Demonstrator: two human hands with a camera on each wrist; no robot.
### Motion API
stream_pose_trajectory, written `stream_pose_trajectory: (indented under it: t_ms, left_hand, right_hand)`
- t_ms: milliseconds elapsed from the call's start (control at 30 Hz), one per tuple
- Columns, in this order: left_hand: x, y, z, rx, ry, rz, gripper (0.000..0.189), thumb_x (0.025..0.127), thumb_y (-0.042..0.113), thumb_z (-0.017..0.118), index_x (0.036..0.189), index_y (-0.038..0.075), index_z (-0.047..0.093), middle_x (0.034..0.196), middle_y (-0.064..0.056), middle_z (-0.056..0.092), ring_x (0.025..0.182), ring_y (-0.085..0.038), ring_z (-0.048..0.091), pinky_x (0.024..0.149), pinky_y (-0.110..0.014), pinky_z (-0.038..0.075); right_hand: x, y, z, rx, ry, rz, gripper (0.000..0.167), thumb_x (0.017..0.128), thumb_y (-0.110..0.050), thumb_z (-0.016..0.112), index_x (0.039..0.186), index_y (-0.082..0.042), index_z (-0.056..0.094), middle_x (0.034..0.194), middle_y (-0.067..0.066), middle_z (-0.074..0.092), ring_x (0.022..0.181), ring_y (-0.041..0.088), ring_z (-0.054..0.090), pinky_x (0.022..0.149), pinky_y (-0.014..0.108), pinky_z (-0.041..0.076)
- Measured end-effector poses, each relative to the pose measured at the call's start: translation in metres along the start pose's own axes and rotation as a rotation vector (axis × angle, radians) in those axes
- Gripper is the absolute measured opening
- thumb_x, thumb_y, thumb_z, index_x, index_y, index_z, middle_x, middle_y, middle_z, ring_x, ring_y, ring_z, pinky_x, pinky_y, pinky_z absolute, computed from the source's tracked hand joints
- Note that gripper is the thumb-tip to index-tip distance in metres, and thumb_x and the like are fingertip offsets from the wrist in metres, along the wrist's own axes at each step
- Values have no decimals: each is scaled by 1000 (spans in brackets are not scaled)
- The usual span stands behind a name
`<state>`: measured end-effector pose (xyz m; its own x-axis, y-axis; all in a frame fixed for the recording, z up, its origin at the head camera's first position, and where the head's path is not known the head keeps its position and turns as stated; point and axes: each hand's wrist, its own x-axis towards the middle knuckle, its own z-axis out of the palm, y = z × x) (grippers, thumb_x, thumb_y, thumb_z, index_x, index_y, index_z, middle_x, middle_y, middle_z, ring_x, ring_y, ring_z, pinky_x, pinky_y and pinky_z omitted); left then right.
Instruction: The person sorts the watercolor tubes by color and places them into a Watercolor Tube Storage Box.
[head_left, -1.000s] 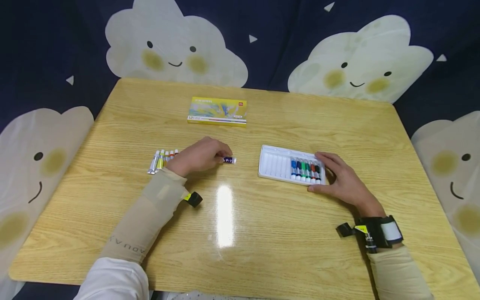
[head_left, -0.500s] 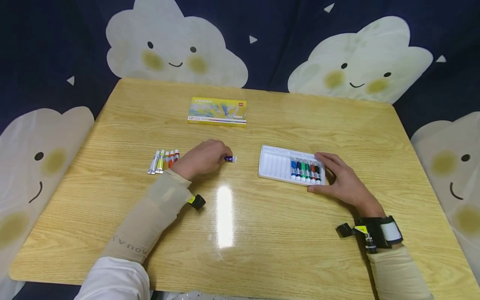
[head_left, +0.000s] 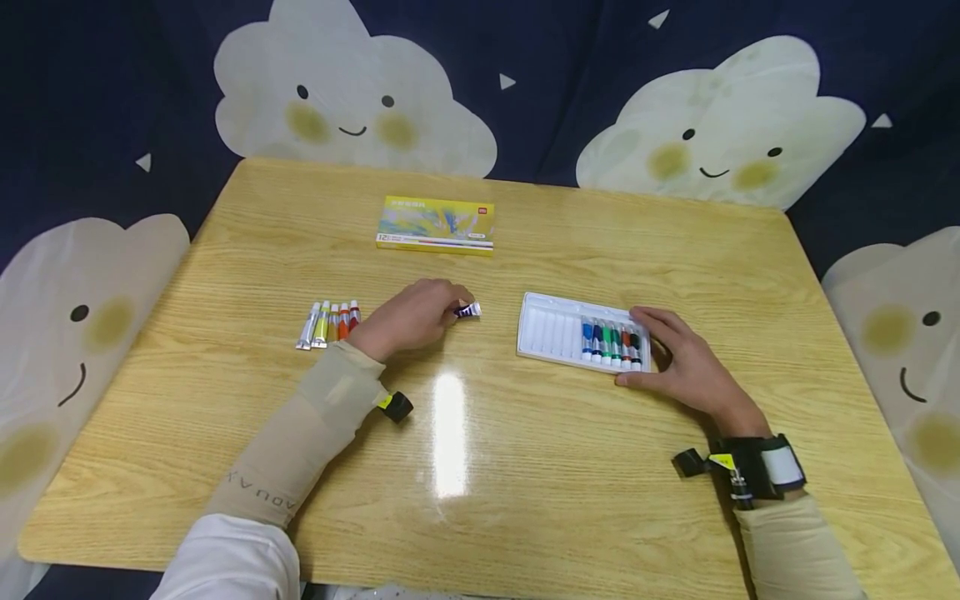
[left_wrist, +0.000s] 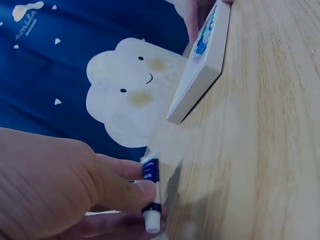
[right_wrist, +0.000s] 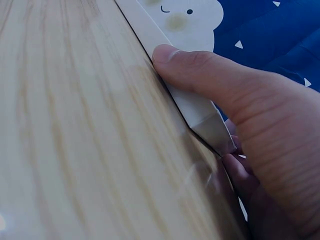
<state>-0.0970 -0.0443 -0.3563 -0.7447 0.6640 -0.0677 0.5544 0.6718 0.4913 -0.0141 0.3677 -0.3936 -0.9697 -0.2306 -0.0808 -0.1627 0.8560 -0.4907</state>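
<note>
My left hand [head_left: 420, 315] pinches a small dark purple paint tube [head_left: 468, 311] between thumb and fingers, close over the table. In the left wrist view the tube [left_wrist: 151, 172] has its white cap toward the camera and its crimped end pointing away. My right hand [head_left: 686, 358] holds the right end of a white plastic tray [head_left: 551, 327], thumb on the near side and fingers at the far side. Several paint tubes [head_left: 607, 342] in blue, green, red-brown and dark tones fill the tray's right half; its left slots are bare. The right wrist view shows my thumb pressing the tray wall [right_wrist: 187, 107].
Left of my left hand, several paint tubes [head_left: 321, 325] in white, yellow, orange and red lie side by side. A yellow paint box [head_left: 435, 225] lies farther back on the wooden table [head_left: 525, 500]. A dark curtain with clouds hangs behind.
My left hand has shifted slightly right, and the purple tube has turned in its fingers, now with its silvery crimped end outward. My right hand and the tray stay in place.
</note>
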Motion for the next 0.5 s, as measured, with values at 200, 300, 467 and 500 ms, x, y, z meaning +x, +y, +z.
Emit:
stream_pose_trajectory:
  t_ms: [200, 300, 467, 500]
  left_hand:
    - [3, 1, 3, -46, 50, 9, 38, 100, 1, 58, 138, 4, 63, 114, -15, 74, 103, -27, 68, 97, -44, 55]
    - [4, 2, 4, -70, 57, 10, 43, 100, 0, 58, 143, 5, 59, 117, -16, 73, 108, -29, 70, 100, -44, 55]
    - [7, 4, 5, -88, 68, 10, 46, 101, 5, 60, 146, 7, 55, 120, -16, 73, 109, -28, 70, 100, -45, 55]
    - [8, 5, 6, -92, 70, 9, 46, 101, 6, 60, 146, 7, 55, 120, -15, 73, 109, -28, 70, 100, -45, 55]
  right_hand:
    - [0, 0, 0, 1, -2, 6, 108, 75, -51, 90, 162, -19, 35, 165, 13, 35, 150, 45, 35, 114, 69, 33]
    - [0, 1, 0, 2, 1, 3, 108, 75, -51, 90, 162, -18, 35, 165, 13, 35, 150, 45, 35, 114, 69, 33]
    - [0, 2, 1, 8, 3, 1, 108, 75, -50, 90, 162, -18, 35, 165, 13, 35, 150, 44, 35, 115, 68, 33]
    - [0, 2, 0, 9, 3, 0, 108, 75, -50, 91, 162, -18, 35, 165, 13, 35, 150, 44, 35, 115, 68, 33]
